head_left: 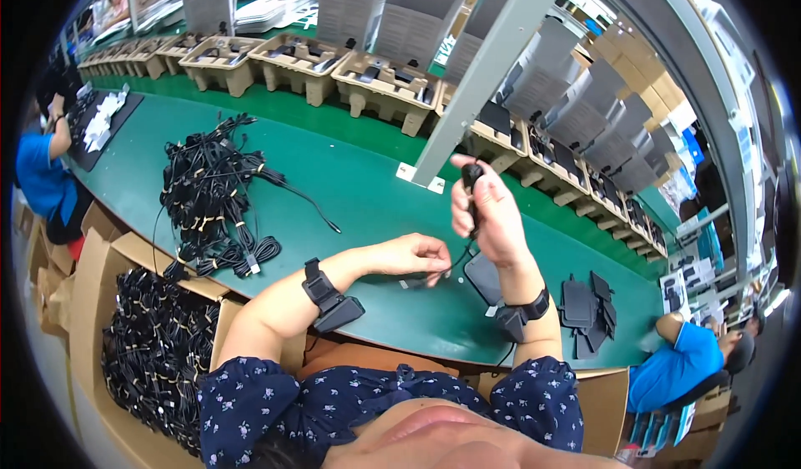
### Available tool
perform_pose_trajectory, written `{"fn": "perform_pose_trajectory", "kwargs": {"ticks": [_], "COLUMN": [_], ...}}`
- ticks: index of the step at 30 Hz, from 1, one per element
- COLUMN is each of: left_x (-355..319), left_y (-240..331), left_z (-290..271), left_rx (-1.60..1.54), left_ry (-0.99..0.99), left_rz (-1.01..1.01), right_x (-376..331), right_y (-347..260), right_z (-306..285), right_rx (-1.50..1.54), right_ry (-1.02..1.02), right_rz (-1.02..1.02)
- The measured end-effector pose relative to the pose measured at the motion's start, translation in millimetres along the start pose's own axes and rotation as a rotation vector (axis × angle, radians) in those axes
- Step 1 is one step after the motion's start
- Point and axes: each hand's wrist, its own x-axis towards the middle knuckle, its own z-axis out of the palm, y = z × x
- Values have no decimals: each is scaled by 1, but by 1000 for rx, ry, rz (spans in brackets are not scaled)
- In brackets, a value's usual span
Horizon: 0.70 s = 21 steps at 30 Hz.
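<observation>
My right hand (494,214) is raised above the green table, its fingers closed round a black cable (473,177) that looks gathered into a small bundle. A thin length of the cable runs down from it toward my left hand (409,256). That hand is low over the table, thumb and fingers pinched on the cable, and a lighter end shows just below it. Behind my right wrist lies a dark grey flat rectangular piece (484,275), partly hidden by the arm. A large heap of tied black cables (204,185) lies to the left of my left hand.
A cardboard box (88,344) full of tied black cables stands at my left. Flat black pieces (584,306) are piled at the right. Moulded brown trays (384,93) line the far side, behind a grey metal post (492,60). Co-workers in blue (46,177) sit at both ends.
</observation>
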Motion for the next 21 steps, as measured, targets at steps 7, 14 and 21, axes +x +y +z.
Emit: {"fn": "perform_pose_trajectory", "kwargs": {"ticks": [7, 14, 21], "left_x": [3, -1, 3], "left_y": [-6, -7, -13], "left_z": [4, 11, -10], "left_rx": [-234, 161, -318], "left_ry": [313, 37, 307], "left_rz": [177, 86, -6], "right_x": [-15, -9, -15], "right_y": [21, 30, 19], "right_z": [-8, 7, -23], "right_rx": [-395, -199, -1125], "right_ry": [53, 54, -68], "right_rz": [-64, -20, -516]}}
